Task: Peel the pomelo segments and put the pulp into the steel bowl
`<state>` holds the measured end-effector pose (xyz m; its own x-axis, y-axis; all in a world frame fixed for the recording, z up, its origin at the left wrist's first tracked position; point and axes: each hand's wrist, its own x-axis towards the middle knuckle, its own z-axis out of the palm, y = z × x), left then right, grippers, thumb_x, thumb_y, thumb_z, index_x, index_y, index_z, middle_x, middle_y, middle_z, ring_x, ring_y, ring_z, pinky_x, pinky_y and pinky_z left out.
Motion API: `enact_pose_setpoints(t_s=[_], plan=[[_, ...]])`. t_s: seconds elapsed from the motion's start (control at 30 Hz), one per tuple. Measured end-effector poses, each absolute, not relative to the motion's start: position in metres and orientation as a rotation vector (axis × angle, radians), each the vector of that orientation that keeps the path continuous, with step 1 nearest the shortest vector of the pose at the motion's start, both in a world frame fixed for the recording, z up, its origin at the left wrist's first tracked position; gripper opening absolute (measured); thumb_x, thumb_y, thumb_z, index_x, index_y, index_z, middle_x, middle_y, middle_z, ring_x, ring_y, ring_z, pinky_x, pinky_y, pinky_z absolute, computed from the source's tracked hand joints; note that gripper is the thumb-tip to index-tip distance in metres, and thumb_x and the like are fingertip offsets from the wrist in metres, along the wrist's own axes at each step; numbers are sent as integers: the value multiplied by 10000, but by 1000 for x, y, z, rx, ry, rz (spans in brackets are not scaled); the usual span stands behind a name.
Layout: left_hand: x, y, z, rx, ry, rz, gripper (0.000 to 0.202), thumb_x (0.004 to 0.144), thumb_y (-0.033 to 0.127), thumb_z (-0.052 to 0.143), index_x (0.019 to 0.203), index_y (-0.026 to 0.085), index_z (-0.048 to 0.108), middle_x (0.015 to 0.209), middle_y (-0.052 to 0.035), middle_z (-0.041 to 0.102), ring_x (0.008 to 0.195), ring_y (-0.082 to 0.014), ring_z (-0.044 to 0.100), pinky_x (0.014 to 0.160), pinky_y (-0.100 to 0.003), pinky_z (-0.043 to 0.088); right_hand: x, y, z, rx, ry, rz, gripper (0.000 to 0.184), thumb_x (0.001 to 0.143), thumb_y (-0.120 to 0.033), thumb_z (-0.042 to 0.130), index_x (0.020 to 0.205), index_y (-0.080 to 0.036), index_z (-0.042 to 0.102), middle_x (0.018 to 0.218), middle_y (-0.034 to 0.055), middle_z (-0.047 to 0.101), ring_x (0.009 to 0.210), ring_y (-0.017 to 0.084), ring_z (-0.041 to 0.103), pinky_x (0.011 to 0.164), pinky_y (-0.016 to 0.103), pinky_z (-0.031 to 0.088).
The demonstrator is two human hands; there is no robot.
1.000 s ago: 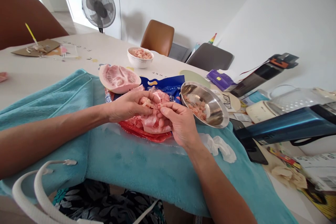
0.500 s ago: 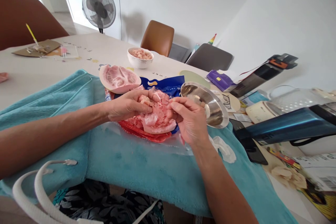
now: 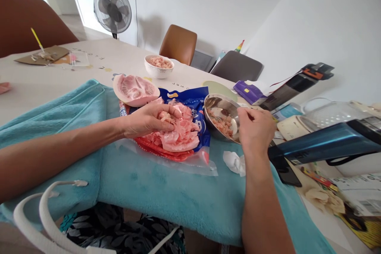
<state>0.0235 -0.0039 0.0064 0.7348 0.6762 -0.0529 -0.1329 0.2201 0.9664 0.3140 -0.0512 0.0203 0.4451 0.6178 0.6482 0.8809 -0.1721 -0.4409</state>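
Fruit piece (pale) in left hand, over peel scraps.

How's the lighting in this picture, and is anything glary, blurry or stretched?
Head view: bright, diffuse light, a soft shadow on the wall beside the fan; head view: glare on the metal bowl and blue bottle; head view: the left hand looks fairly sharp, and that bottle leans steeply, perhaps lens distortion.

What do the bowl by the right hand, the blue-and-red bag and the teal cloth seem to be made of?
Bowl: polished metal, likely stainless steel; mirror-like highlights on its inner wall.
Bag: glossy printed plastic film, judging by its shine and creases.
Teal cloth: soft, matte plush fabric, perhaps microfibre; it shows a fuzzy nap.
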Motion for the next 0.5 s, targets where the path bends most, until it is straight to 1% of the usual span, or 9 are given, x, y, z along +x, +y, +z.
enact_pose_setpoints(t_s=[0.07,0.1,0.17,0.2,0.27,0.3,0.33,0.4,0.5], plan=[[23,-4,4,1363,552,587,296,742,155,735,1019,153,631,772,15,596,705,-88,539,643,-202,423,299,-54,21,-1747,-1291,-368,176,839,-277,606,917,-202,745,821,60,661,759,240,628,815,462,518],[22,-4,3,1437,573,583,289,766,181,722,1038,161,626,766,21,591,706,-92,534,649,-209,423,288,-56,20,-1642,-1318,-345,181,847,-262,618,966,-203,742,841,53,678,749,233,638,798,454,532],[22,-4,2,1567,624,580,283,795,220,698,1061,171,616,732,39,563,679,-93,504,627,-212,405,262,-61,16,-1427,-1450,-262,144,904,-275,615,955,-212,735,907,56,719,805,226,666,776,419,558],[22,-5,3,1613,639,579,274,803,230,685,1060,172,610,706,48,542,654,-91,482,602,-209,387,248,-63,13,-1306,-1584,-236,133,922,-258,613,974,-218,729,919,50,727,825,211,676,773,390,565],[23,-6,5,1675,628,582,224,817,234,652,1026,171,600,686,55,522,629,-91,462,567,-209,361,224,-68,7,-1067,-1865,-228,168,937,-172,588,1044,-217,710,964,47,726,867,177,680,766,320,573],[24,-6,7,1703,601,583,184,827,227,627,999,169,598,705,47,537,646,-96,479,574,-214,370,214,-69,4,-988,-1961,-231,203,944,-145,571,1091,-205,697,987,55,715,890,165,681,764,291,569],[25,-7,8,1736,567,585,139,837,217,600,965,165,598,736,33,561,678,-106,506,593,-222,390,206,-71,2,-954,-2040,-267,239,951,-120,545,1128,-198,687,993,57,706,901,160,677,766,277,561],[26,-7,10,1810,516,588,73,841,192,558,893,154,593,803,1,598,755,-129,548,640,-241,427,198,-72,0,-963,-2150,-352,258,965,-122,524,1164,-188,675,996,61,692,904,157,669,746,263,538],[27,-7,11,1920,514,587,38,814,173,552,839,149,566,819,-12,599,787,-143,551,667,-256,447,196,-72,3,-1012,-2246,-365,215,1005,-208,496,1112,-196,682,958,41,691,858,139,655,708,243,505]])
